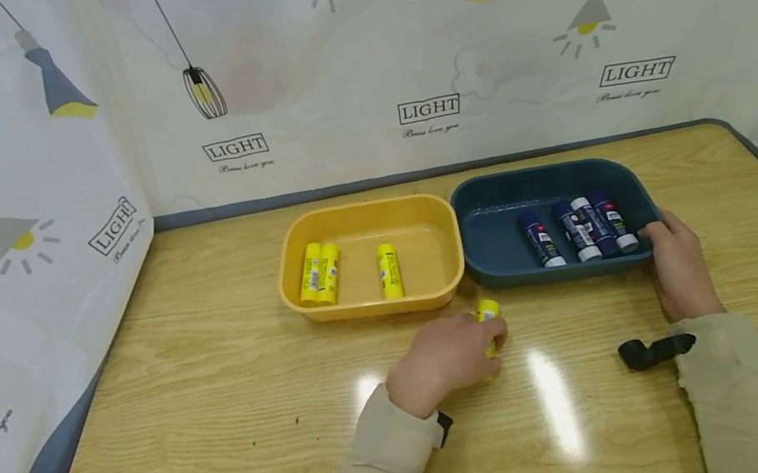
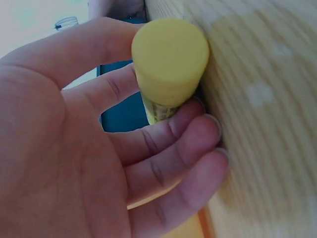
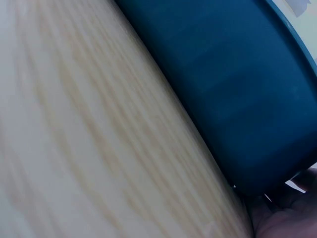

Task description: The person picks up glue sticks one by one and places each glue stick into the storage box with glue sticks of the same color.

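Observation:
My left hand (image 1: 446, 356) pinches a yellow glue stick (image 1: 488, 310) just in front of the two bins. In the left wrist view, the thumb and fingers lie around the glue stick (image 2: 171, 54), with its round yellow end facing the camera. My right hand (image 1: 681, 263) grips the front right corner of the dark blue bin (image 1: 508, 277), thumb at the rim. The right wrist view shows this bin's outer wall (image 3: 233, 89) and part of the hand (image 3: 292, 218). Several navy and white glue sticks (image 1: 574, 229) lie in the blue bin.
A yellow bin (image 1: 376, 305) stands against the left side of the blue one, with three yellow glue sticks (image 1: 389, 271) inside. Both stand on a wood-grain table (image 1: 173, 408). A lamp-patterned cloth (image 1: 319, 69) rises behind and at the sides.

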Motion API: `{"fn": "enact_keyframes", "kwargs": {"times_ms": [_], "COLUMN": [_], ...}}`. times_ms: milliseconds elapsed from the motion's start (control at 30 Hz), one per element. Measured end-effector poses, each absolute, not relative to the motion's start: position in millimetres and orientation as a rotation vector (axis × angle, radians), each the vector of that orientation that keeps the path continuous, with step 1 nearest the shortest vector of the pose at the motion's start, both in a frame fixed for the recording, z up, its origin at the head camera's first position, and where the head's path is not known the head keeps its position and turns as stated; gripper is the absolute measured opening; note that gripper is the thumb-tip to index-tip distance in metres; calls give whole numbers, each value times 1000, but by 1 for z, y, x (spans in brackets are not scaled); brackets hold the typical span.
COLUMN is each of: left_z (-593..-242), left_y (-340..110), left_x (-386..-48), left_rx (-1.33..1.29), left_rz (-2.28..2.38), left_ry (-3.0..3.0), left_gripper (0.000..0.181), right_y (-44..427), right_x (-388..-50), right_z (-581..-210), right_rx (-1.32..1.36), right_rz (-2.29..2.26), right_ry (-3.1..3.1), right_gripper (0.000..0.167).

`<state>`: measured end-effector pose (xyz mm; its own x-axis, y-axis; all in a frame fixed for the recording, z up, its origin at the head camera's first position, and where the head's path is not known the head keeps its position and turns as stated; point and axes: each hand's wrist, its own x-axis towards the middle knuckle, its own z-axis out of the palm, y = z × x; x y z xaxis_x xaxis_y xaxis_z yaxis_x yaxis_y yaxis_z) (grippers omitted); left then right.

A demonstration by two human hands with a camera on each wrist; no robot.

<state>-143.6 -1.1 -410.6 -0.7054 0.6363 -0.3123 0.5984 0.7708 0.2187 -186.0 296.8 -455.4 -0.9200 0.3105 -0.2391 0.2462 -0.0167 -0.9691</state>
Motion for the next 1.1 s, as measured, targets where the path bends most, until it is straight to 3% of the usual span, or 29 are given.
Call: {"fn": "enact_keyframes", "kwargs": {"times_ms": [267,600,1100], "left_z": [-405,-388,-365], "left_y": [-7,-15,-50], "left_x": [-147,-149,-160], "left_rx": [967,1021,826], "left_rz": [197,318,715], "left_ry": [2568,2568,2706], "left_gripper": [9,23,25], "right_y": [297,295,295], "right_x": [-186,-185,-184], "right_z": [-455,-453,-453], "right_rx": [-612,-612,-596], "right_rz": [2122,2121,2120], "right_ry": [-2180,-2176,-2168], "right_gripper": [50,49,50]}}
